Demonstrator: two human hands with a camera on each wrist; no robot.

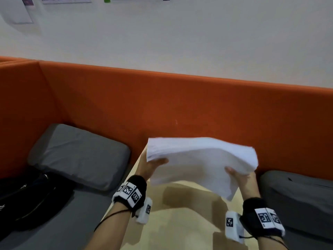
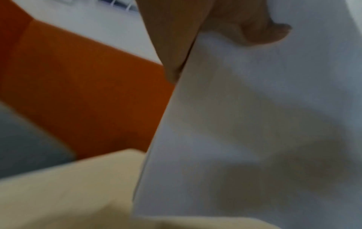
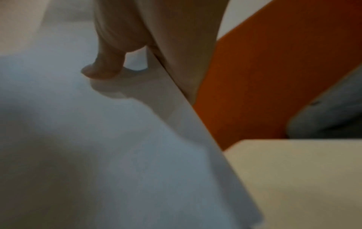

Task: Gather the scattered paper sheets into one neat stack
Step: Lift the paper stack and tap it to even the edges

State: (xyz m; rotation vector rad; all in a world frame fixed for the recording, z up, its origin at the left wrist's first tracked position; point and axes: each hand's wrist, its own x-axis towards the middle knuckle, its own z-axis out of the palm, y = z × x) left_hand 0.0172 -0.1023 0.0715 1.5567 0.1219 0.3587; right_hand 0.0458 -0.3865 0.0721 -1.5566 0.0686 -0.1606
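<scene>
Above a pale beige counter [image 1: 180, 222], both hands hold a stack of white paper sheets [image 1: 201, 163] clear of the surface, tilted so its far edge rises toward the orange partition. The left hand [image 1: 150, 166] grasps the stack's left edge, thumb on top and fingers underneath; the left wrist view shows that thumb [image 2: 262, 29] pressed on the top sheet. The right hand [image 1: 237, 175] pinches the right edge the same way, its thumb [image 3: 103, 68] lying on the paper. The sheets sag and fan slightly at the near right corner, casting a shadow on the counter.

An orange upholstered partition [image 1: 162, 109] runs behind the counter and turns toward the near left. Grey cushions [image 1: 79, 156] sit on either side of the counter against it. A black bag [image 1: 27, 199] lies on the grey seat at near left. Beyond the partition stands a white wall [image 1: 162, 33] with blurred posters at the top.
</scene>
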